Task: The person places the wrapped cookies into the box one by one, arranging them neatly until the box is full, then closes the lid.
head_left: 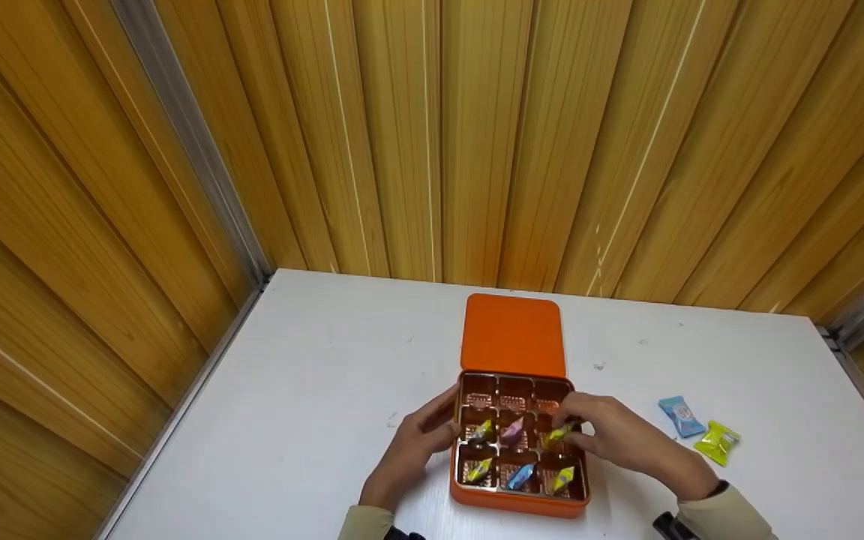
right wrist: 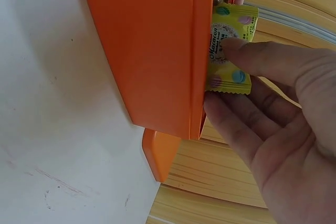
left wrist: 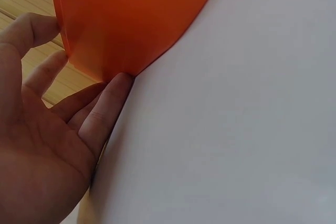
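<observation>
An orange tin [head_left: 520, 504] with a divided brown tray inside stands on the white table. My right hand [head_left: 616, 435] pinches a yellow wrapped candy [right wrist: 244, 17] between thumb and fingers, partly inside the right compartment of the middle row. Against the tin's left side rest the fingertips of my left hand [head_left: 413, 450], the thumb near the rim. The middle row also holds a yellow candy [head_left: 482, 430] at left and a pink candy [head_left: 513, 430] in the centre. Along the front row sit a yellow candy [head_left: 479, 470], a blue candy [head_left: 521, 476] and another yellow candy [head_left: 563, 478].
Behind the tin lies its orange lid [head_left: 513, 335], flipped back flat. To the right of my right hand, a blue candy [head_left: 681, 417] and a yellow-green candy [head_left: 718, 442] lie on the table [head_left: 327, 397]. Wood-patterned walls [head_left: 477, 150] enclose the table's back and sides.
</observation>
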A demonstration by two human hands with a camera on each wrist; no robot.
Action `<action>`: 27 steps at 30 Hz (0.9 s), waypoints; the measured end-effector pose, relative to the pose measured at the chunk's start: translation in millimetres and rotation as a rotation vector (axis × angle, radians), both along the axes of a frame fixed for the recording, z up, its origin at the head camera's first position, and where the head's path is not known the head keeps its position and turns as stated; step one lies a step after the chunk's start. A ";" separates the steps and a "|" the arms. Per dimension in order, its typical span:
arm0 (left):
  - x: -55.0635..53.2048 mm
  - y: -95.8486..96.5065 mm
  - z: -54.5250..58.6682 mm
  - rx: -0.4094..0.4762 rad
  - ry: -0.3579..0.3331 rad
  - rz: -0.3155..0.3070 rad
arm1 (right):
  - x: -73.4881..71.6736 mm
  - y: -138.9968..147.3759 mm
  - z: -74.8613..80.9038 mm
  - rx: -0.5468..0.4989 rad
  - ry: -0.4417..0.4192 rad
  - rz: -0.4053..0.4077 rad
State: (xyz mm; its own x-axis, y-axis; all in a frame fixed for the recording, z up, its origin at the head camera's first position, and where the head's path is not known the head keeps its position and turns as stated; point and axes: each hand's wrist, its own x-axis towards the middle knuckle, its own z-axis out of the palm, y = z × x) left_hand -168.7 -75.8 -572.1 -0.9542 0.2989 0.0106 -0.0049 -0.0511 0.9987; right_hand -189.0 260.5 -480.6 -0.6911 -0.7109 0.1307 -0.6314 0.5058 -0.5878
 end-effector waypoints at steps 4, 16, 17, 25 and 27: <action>0.0 0.3 -0.7 0.000 0.000 0.004 | -0.9 -1.4 -0.6 0.012 -0.003 0.003; 0.5 0.7 -0.7 -0.015 0.006 0.008 | -1.1 -6.1 -2.9 0.047 0.023 0.001; 0.4 0.8 -0.7 -0.015 0.008 0.009 | -1.1 -6.4 -2.9 0.049 0.022 -0.001; 0.5 0.2 0.2 -0.028 0.016 0.008 | -0.4 -6.3 -6.7 0.032 0.063 0.022; 0.5 -0.1 -0.1 -0.026 0.014 0.004 | -0.5 -6.0 -7.6 0.018 0.092 0.037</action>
State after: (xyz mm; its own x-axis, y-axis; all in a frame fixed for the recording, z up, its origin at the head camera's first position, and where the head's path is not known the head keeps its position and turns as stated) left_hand -168.2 -75.9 -572.2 -0.9553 0.2953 0.0158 0.0088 -0.0251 0.9996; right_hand -189.5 254.6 -488.2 -0.6499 -0.7386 0.1792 -0.7008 0.4910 -0.5175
